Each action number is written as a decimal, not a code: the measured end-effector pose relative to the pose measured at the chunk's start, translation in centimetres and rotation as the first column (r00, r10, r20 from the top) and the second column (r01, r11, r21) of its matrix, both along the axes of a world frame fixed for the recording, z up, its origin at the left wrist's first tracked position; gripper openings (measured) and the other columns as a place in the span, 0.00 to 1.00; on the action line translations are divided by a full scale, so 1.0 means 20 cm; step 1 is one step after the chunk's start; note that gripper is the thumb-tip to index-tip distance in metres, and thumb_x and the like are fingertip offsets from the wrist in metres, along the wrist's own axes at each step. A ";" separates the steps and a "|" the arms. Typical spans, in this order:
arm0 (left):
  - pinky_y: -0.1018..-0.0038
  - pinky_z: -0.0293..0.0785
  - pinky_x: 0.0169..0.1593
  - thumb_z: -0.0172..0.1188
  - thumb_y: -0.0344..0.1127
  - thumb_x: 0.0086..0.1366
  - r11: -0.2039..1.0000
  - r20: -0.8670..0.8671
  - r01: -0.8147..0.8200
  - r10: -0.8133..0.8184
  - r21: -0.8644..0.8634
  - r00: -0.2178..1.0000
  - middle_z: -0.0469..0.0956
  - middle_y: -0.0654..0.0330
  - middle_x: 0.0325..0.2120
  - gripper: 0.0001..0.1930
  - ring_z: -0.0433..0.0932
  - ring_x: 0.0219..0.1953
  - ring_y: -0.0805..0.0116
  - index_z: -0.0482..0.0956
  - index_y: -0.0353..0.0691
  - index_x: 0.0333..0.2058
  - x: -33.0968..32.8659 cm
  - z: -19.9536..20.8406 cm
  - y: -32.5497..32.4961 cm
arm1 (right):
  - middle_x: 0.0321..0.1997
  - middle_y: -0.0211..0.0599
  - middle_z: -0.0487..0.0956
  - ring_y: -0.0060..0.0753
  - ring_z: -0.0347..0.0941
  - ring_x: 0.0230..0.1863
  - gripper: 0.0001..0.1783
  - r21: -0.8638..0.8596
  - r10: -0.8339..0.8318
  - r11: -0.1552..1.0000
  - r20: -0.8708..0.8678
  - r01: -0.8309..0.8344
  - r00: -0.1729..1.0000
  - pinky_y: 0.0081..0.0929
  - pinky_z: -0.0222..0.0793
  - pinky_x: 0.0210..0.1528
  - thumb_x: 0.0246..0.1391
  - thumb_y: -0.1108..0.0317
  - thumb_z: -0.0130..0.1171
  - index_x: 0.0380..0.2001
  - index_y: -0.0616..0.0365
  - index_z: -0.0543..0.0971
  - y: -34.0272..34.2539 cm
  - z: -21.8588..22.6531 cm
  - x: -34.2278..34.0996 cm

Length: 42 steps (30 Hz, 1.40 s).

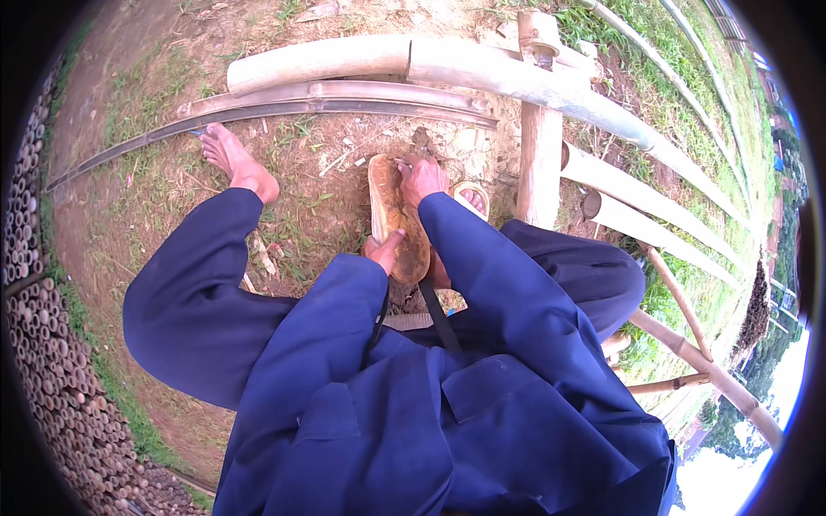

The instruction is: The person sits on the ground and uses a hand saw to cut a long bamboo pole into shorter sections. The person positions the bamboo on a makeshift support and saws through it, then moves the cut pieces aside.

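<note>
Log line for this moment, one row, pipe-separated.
left hand: gripping lower part of sandal sole | right hand: on its upper right, anything pinched unclear | left foot: bare

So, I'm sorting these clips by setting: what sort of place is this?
Probably an outdoor bamboo yard: grassy dirt ground, a big stack of cut bamboo at the left edge, and a long bamboo rail crossing a post.

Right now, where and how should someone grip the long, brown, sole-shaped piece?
The long, brown, sole-shaped piece is probably best pinched at its left rim near the far end, from the left: that edge shows uncovered, while the left hand covers the nearer rim and the right hand the far right.
</note>
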State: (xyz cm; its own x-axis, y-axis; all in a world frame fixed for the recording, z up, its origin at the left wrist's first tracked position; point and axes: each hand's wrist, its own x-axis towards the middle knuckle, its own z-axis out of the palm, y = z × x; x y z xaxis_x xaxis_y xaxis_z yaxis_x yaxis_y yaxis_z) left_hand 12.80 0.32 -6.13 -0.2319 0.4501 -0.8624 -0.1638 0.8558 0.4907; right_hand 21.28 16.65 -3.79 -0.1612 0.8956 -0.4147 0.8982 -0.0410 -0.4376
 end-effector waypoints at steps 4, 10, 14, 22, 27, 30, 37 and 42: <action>0.64 0.75 0.53 0.67 0.57 0.59 0.994 -0.084 -0.041 0.049 0.097 0.995 0.79 0.41 0.48 0.41 0.81 0.48 0.54 0.72 0.21 0.55 0.01 -0.11 -0.08 | 0.44 0.60 0.83 0.62 0.80 0.48 0.18 -0.104 -0.118 0.987 0.048 0.123 0.992 0.48 0.75 0.53 0.62 0.53 0.57 0.46 0.52 0.85 0.19 -0.04 -0.04; 0.57 0.69 0.58 0.64 0.69 0.57 0.970 -0.131 -0.216 0.229 0.109 0.965 0.78 0.33 0.48 0.49 0.77 0.52 0.41 0.72 0.20 0.54 0.02 -0.20 -0.03 | 0.40 0.63 0.83 0.62 0.81 0.45 0.20 -0.070 0.030 0.997 -0.052 -0.033 0.998 0.49 0.75 0.50 0.62 0.53 0.57 0.50 0.53 0.83 -0.08 0.09 0.18; 0.57 0.68 0.58 0.62 0.72 0.56 0.980 -0.167 -0.178 0.191 0.095 0.967 0.77 0.31 0.50 0.50 0.76 0.54 0.39 0.74 0.20 0.53 0.02 -0.01 0.04 | 0.37 0.61 0.82 0.63 0.81 0.41 0.17 -0.050 0.002 0.999 -0.071 -0.006 0.998 0.53 0.75 0.49 0.62 0.56 0.57 0.48 0.51 0.82 -0.31 0.21 0.20; 0.62 0.72 0.55 0.65 0.63 0.60 0.997 -0.231 0.030 -0.012 0.076 0.973 0.80 0.39 0.47 0.42 0.80 0.49 0.50 0.76 0.23 0.53 -0.01 -0.10 0.03 | 0.40 0.62 0.82 0.65 0.79 0.45 0.15 -0.036 -0.204 0.978 -0.011 0.204 0.979 0.53 0.74 0.48 0.62 0.55 0.57 0.46 0.51 0.82 -0.36 0.09 0.18; 0.63 0.72 0.54 0.67 0.61 0.60 0.979 -0.117 -0.146 0.163 0.140 0.980 0.82 0.43 0.43 0.38 0.81 0.47 0.53 0.79 0.26 0.49 0.00 -0.14 -0.01 | 0.40 0.60 0.83 0.64 0.80 0.45 0.17 0.029 -0.253 0.967 -0.032 0.254 0.967 0.51 0.73 0.52 0.62 0.55 0.57 0.45 0.54 0.82 -0.24 0.00 0.16; 0.62 0.72 0.54 0.66 0.62 0.60 0.990 -0.163 -0.068 0.088 0.126 0.983 0.82 0.43 0.42 0.38 0.81 0.46 0.53 0.79 0.26 0.49 0.01 -0.09 -0.02 | 0.38 0.61 0.83 0.64 0.80 0.45 0.14 0.060 -0.269 0.960 -0.068 0.273 0.961 0.53 0.74 0.48 0.62 0.59 0.57 0.44 0.54 0.83 -0.11 -0.06 0.18; 0.59 0.70 0.57 0.62 0.68 0.60 1.000 -0.223 0.001 0.001 0.007 0.975 0.80 0.37 0.46 0.43 0.79 0.51 0.45 0.77 0.25 0.52 0.00 0.15 0.06 | 0.37 0.62 0.82 0.64 0.80 0.44 0.16 0.113 -0.041 0.992 -0.064 0.048 0.997 0.54 0.75 0.48 0.61 0.55 0.58 0.47 0.48 0.84 -0.27 0.04 0.05; 0.57 0.70 0.58 0.64 0.66 0.58 0.998 -0.256 0.017 -0.003 0.054 0.967 0.78 0.32 0.47 0.43 0.78 0.53 0.40 0.77 0.23 0.51 -0.05 0.06 -0.01 | 0.40 0.58 0.83 0.62 0.81 0.45 0.15 0.045 -0.048 0.998 -0.049 0.050 0.998 0.53 0.76 0.49 0.60 0.57 0.58 0.46 0.47 0.85 -0.09 0.04 -0.04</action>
